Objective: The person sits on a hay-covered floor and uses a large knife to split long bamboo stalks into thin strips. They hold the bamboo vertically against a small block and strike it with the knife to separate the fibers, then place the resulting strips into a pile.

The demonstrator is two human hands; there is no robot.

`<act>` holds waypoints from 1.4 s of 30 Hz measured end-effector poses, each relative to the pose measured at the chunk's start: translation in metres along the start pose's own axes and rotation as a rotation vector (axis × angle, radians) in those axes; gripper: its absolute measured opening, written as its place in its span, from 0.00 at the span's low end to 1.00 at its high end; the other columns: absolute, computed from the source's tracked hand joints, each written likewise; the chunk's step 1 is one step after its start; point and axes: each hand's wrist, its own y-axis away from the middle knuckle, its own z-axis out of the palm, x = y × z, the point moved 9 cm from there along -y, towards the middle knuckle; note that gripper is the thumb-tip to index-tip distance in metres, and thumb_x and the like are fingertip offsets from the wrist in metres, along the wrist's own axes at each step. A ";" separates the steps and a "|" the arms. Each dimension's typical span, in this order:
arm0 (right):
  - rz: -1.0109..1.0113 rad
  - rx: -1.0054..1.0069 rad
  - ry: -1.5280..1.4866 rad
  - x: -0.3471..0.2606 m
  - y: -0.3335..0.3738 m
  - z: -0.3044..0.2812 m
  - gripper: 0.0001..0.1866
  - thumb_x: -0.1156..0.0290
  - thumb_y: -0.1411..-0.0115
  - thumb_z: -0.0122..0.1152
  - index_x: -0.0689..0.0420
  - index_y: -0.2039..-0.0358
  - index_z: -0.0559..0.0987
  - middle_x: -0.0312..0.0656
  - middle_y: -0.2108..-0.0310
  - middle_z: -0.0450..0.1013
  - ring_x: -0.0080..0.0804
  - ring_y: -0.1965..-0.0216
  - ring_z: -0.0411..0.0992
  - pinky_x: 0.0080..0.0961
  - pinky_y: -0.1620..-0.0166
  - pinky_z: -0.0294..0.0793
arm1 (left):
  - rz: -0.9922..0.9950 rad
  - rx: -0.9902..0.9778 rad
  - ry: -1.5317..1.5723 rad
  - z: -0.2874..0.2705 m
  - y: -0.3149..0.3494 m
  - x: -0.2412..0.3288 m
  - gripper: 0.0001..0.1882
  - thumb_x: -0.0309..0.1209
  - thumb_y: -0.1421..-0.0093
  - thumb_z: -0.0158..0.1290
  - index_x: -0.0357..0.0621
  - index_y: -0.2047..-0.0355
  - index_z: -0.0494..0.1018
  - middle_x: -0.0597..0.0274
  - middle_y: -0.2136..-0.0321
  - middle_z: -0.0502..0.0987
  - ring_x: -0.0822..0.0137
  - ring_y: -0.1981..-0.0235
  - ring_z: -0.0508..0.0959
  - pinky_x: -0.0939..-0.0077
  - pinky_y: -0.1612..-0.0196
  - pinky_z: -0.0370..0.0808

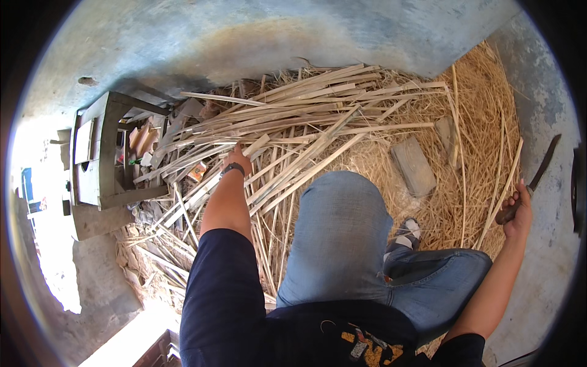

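Note:
On the right, my right hand (518, 211) is closed around the handle of a long knife (544, 162). Its dark, slightly curved blade points up and away beside the wall. My left hand (239, 161), with a dark watch or band on its wrist, reaches out over the pile of pale split bamboo strips (293, 113). One finger stretches forward among the strips; the other fingers are partly hidden. Beside this hand lies a short, wide strip (257, 145), and I cannot tell whether they touch.
A wooden frame or stool (101, 153) lies at the left by the wall, with rubbish near it. A flat block (413, 165) rests on shavings right of my knee. Thin shavings (483, 122) heap along the right wall (544, 92). Bright openings show at the left.

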 end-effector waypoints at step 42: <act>-0.177 -0.219 0.302 -0.009 0.056 -0.080 0.38 0.60 0.46 0.74 0.73 0.43 0.70 0.38 0.80 0.72 0.22 0.80 0.69 0.23 0.77 0.67 | 1.435 0.766 1.771 -0.458 0.542 0.266 0.29 0.55 0.28 0.25 0.43 0.50 0.63 0.63 0.76 0.62 0.68 0.79 0.62 0.70 0.74 0.64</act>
